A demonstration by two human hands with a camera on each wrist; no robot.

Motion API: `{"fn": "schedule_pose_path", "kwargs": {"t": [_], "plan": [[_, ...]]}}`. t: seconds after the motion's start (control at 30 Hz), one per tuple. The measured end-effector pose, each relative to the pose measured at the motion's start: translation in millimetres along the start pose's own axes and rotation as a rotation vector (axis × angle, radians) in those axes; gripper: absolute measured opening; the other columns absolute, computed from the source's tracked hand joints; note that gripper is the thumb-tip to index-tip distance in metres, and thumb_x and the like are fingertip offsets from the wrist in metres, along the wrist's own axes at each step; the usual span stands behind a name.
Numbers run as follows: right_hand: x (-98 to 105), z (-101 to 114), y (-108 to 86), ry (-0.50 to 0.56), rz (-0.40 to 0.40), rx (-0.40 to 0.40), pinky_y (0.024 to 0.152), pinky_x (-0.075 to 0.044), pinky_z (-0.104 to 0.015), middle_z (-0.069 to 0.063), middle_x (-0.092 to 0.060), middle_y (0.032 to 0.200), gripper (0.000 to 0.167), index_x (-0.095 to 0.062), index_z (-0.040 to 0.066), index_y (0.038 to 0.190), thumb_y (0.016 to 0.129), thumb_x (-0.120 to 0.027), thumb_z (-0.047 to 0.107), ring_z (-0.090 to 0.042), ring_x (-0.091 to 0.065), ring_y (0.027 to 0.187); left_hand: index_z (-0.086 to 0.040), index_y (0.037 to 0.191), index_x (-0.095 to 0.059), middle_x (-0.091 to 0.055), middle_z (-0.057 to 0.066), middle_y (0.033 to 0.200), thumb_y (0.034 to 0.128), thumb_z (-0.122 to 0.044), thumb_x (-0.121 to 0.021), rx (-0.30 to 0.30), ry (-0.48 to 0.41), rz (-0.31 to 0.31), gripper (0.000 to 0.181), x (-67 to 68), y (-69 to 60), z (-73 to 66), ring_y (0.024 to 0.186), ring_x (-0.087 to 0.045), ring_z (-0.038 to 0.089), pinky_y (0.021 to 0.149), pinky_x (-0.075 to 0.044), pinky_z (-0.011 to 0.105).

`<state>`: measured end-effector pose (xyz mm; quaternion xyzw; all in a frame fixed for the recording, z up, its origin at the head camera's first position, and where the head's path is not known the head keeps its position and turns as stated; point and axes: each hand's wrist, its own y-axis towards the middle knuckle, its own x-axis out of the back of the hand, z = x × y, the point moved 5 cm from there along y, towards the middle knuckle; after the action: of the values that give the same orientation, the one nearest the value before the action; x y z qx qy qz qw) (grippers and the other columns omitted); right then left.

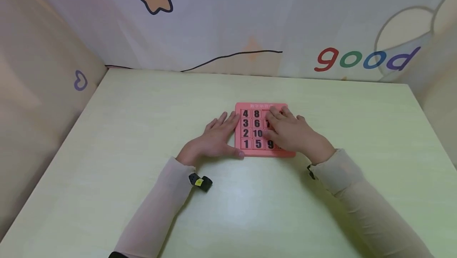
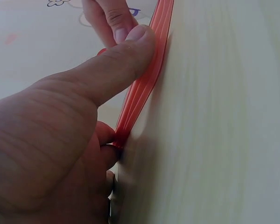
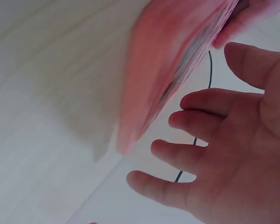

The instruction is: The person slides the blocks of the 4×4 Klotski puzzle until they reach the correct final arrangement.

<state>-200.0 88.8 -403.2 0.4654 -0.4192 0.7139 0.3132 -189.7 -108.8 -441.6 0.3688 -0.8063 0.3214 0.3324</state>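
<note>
One pink number puzzle lies flat on the pale table! At its nine o'clock, the left hand lies open, straight fingers against the edge, thumb at the seven-thirty corner. From three o'clock the right hand stretches loose, extended fingers over the numbered tiles; touching or hovering, I can't tell. Colourful "good" lettering at two o'clock!

Right hand, fingers spread, near pink board; left hand partly behind board; pale tabletop.
</note>
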Motion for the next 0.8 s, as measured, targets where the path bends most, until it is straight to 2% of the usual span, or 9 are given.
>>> {"fn": "schedule_pose_path", "kwargs": {"t": [0.13,0.3,0.5,0.8], "plan": [[-2.7,13.7,5.9,0.001,0.005,0.04,0.111,-0.018,-0.072,-0.017,-0.016,0.166,0.069,-0.025,0.003,0.159,0.106,-0.049,0.039,-0.045,-0.007,0.151,-0.021,0.163,0.001,0.007,-0.005,0.168,0.084,-0.055,-0.076,-0.001,0.002,-0.002,0.116,-0.8,-1.3,0.9,0.151,0.018,0.016,0.12,0.01,0.036],[-5.3,22.9,13.1,0.004,0.01,0.047,0.112,-0.014,-0.072,-0.014,-0.016,0.167,0.071,-0.024,0.006,0.16,0.105,-0.05,0.042,-0.045,-0.005,0.151,-0.02,0.164,0.0,0.006,-0.004,0.168,0.0841,-0.056,-0.076,-0.007,0.004,-0.001,0.116,-1.0,-0.8,1.8,0.151,0.018,0.015,0.12,0.01,0.037],[-8.0,18.8,14.2,-0.024,0.017,0.032,0.112,-0.014,-0.073,-0.014,-0.017,0.167,0.072,-0.024,0.008,0.161,0.104,-0.05,0.045,-0.044,-0.005,0.151,-0.02,0.164,0.0,0.006,-0.004,0.169,0.0841,-0.056,-0.076,-0.025,-0.001,-0.007,0.115,-2.4,0.3,0.5,0.151,0.018,0.016,0.12,0.01,0.037],[-6.3,4.8,7.4,-0.018,-0.002,0.03,0.11,-0.017,-0.074,-0.016,-0.018,0.166,0.074,-0.025,0.005,0.16,0.104,-0.049,0.047,-0.043,-0.01,0.15,-0.018,0.164,-0.005,0.001,-0.002,0.169,0.0841,-0.06,-0.072,-0.023,0.031,-0.077,0.112,-5.7,-0.7,1.6,0.152,0.014,0.018,0.12,0.007,0.041]]}}
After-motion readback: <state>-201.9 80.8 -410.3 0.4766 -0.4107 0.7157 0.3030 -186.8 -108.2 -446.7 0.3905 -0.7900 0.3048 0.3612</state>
